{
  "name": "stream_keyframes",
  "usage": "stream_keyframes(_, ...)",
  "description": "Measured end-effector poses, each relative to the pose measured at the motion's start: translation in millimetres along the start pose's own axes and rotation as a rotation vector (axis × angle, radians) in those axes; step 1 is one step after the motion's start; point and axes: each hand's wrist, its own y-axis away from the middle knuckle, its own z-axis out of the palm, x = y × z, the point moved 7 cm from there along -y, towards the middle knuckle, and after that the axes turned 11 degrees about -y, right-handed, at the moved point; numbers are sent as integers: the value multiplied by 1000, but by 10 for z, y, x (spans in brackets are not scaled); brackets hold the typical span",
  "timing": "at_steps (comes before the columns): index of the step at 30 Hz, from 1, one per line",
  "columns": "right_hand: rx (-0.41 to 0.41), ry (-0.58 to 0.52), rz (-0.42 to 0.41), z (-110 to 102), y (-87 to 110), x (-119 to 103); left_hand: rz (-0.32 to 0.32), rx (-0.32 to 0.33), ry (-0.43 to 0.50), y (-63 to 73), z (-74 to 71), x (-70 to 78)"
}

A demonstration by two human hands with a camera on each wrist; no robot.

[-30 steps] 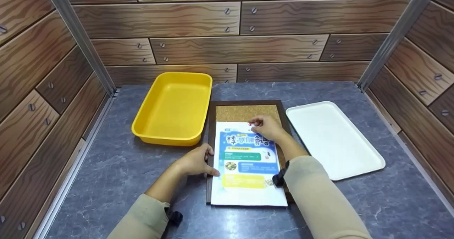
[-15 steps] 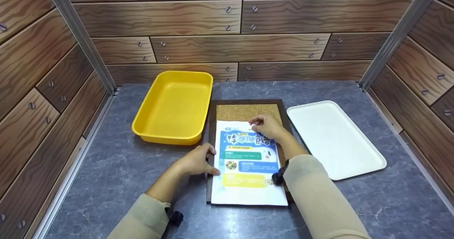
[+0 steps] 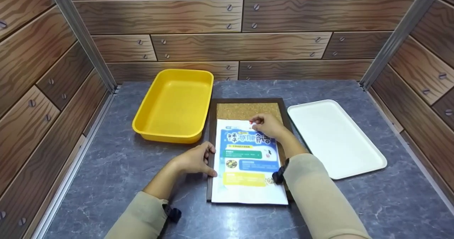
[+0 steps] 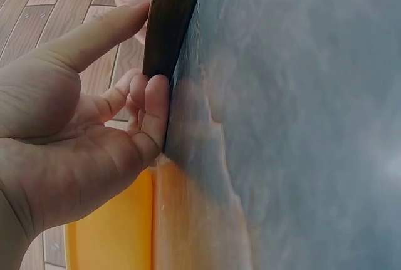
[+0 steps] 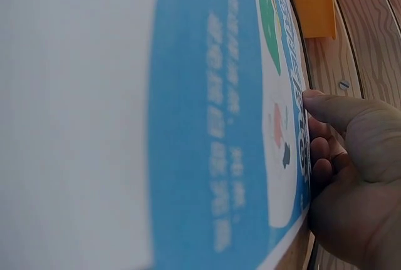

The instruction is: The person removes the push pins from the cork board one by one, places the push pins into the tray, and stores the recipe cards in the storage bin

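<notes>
A corkboard (image 3: 248, 110) with a dark frame lies on the table, a printed poster sheet (image 3: 248, 194) covering most of it. At the sheet's top edge my right hand (image 3: 267, 126) pinches a small red pushpin (image 3: 251, 122). Its thumb and curled fingers also show in the right wrist view, where the pin is hidden. My left hand (image 3: 195, 159) holds the board's left edge. The left wrist view has its thumb over the frame (image 4: 166, 32) and its curled fingers against the frame's side.
A deep yellow tray (image 3: 149, 137) stands left of the board, close to its frame. To the right lies a shallow white tray (image 3: 337, 139). Wood-patterned walls (image 3: 195, 17) enclose the grey marbled tabletop (image 3: 117, 182) at the back and sides.
My left hand has shifted slightly left, its thumb drawing back from the sheet's edge. The right hand stays at the red pushpin. The head view has tilted slightly.
</notes>
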Motion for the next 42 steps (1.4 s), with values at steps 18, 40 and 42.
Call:
stream_keyframes(18, -8, -3, 3, 10, -23, 10, 17, 2, -45, -19, -12, 7)
stream_keyframes(40, 88, 32, 95, -34, -53, -16, 50, -88, 50, -8, 6, -8)
stream_keyframes(42, 89, 32, 95, -32, -51, -19, 44, -94, 45, -4, 6, -9)
